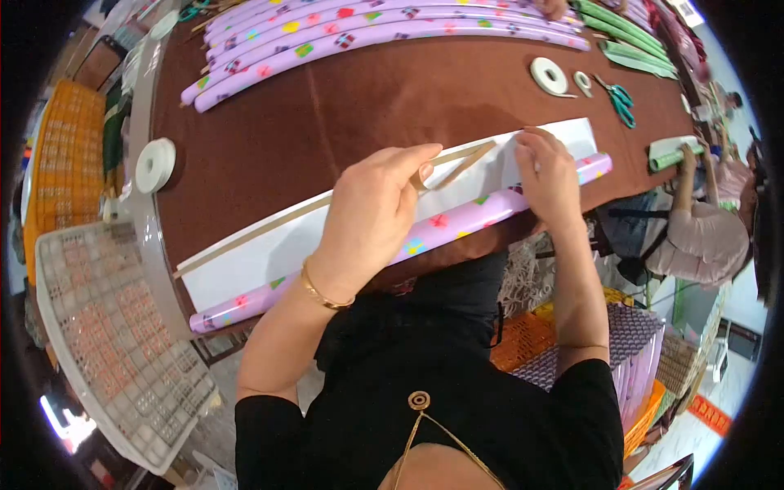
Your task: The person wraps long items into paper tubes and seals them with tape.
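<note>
A partly unrolled sheet of wrapping paper (253,253) lies white side up along the table's near edge. Its lilac patterned roll (441,224) runs on the near side. Along the far edge of the white sheet goes a narrow brown tape strip (278,219), and part of it is lifted and folded back near the middle. My left hand (371,208) is closed, thumb and forefinger on the loose, curled part of the strip. My right hand (547,175) is closed at the sheet's far edge, fingers bent onto the paper; the exact contact is partly hidden.
Several lilac rolls (384,37) lie at the back, green rolls (625,41) at the back right. White tape rolls (549,76) (155,165) and teal-handled scissors (622,104) are on the brown table. A white crate (106,327) stands left. A co-worker (702,237) sits at right.
</note>
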`<state>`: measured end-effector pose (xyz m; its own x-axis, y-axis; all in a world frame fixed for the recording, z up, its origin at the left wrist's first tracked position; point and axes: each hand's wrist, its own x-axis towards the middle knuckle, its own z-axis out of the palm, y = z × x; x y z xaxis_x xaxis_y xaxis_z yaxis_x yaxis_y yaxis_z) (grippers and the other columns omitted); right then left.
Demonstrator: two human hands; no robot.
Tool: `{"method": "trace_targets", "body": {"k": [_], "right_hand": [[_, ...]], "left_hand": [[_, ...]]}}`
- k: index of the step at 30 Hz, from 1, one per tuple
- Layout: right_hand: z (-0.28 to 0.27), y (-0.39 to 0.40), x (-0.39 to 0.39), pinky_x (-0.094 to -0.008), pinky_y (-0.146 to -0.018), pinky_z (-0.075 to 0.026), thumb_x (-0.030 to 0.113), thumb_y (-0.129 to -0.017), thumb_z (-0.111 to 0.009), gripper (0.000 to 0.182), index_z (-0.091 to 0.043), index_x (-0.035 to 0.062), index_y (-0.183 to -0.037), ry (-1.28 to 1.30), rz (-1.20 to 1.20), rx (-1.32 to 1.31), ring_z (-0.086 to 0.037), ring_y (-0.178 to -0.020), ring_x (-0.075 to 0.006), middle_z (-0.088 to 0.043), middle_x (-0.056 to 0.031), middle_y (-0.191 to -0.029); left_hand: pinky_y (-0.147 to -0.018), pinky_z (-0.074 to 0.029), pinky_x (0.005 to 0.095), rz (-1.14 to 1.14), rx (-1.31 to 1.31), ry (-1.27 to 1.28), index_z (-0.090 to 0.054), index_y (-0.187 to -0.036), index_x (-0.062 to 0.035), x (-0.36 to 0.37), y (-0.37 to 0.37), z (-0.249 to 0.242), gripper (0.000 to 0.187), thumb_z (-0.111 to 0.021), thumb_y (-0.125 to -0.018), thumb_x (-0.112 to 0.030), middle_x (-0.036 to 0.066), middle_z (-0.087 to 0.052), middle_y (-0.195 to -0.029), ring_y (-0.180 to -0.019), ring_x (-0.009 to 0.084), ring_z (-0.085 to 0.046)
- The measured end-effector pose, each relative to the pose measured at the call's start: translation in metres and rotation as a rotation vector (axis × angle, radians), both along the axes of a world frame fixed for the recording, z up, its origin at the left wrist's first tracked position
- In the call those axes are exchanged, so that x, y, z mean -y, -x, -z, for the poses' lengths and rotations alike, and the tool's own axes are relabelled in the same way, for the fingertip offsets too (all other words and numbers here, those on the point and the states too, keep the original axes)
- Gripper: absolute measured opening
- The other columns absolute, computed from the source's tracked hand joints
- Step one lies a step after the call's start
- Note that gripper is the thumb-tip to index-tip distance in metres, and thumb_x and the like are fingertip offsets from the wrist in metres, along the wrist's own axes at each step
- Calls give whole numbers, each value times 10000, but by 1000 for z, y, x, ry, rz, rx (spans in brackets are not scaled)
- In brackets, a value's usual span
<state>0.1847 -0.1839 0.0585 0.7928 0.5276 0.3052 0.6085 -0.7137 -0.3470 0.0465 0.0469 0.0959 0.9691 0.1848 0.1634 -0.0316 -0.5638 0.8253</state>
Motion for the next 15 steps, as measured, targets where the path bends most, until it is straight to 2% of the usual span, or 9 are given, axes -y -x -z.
{"method": "trace_targets", "body": {"k": [4,7,10,11,14,15], "right_hand": [[0,0,-1,-413,-920,-488,115,-915,-569,211,-656,-36,-1034,23,4,8,-626,-1061,-384,-662,-199,-1124],[2,0,-1,-411,-920,-490,108,-906,-583,205,-656,-30,-1039,5,-10,15,-626,-1067,-379,-661,-191,-1139],[0,2,0,-409,-919,-492,105,-893,-599,206,-655,-23,-1045,4,7,-13,-627,-1071,-375,-657,-188,-1156],[-1,2,0,-409,-915,-494,105,-885,-607,211,-653,-21,-1049,14,-4,-7,-628,-1069,-377,-655,-188,-1160],[-1,2,-1,-410,-905,-499,104,-873,-620,219,-649,-18,-1053,29,-1,-9,-629,-1061,-382,-653,-188,-1161],[-1,2,0,-411,-899,-501,105,-869,-625,223,-648,-18,-1053,31,3,-21,-630,-1055,-385,-653,-189,-1158]], "left_hand": [[-839,-525,298,58,-13,70,-657,-1197,0,-40,32,-18,300,-511,-935,8,162,-717,-1029,-957,233,-705],[-842,-531,299,-41,-104,48,-647,-1223,12,-61,55,-20,301,-499,-964,-28,136,-727,-1012,-940,181,-701],[-801,-532,302,-145,-84,121,-660,-1215,-36,-76,72,-7,325,-495,-938,7,166,-726,-1003,-891,221,-718],[-830,-525,286,-208,-131,179,-654,-1232,-24,-79,76,-10,321,-482,-961,-17,143,-732,-1015,-906,183,-704],[-843,-516,272,-307,-157,77,-642,-1251,-7,-93,89,-22,313,-490,-982,-52,133,-731,-1007,-920,169,-688],[-854,-510,270,-343,-190,129,-629,-1272,-1,-96,93,-27,317,-493,-998,-82,122,-727,-1018,-924,153,-672]]}}
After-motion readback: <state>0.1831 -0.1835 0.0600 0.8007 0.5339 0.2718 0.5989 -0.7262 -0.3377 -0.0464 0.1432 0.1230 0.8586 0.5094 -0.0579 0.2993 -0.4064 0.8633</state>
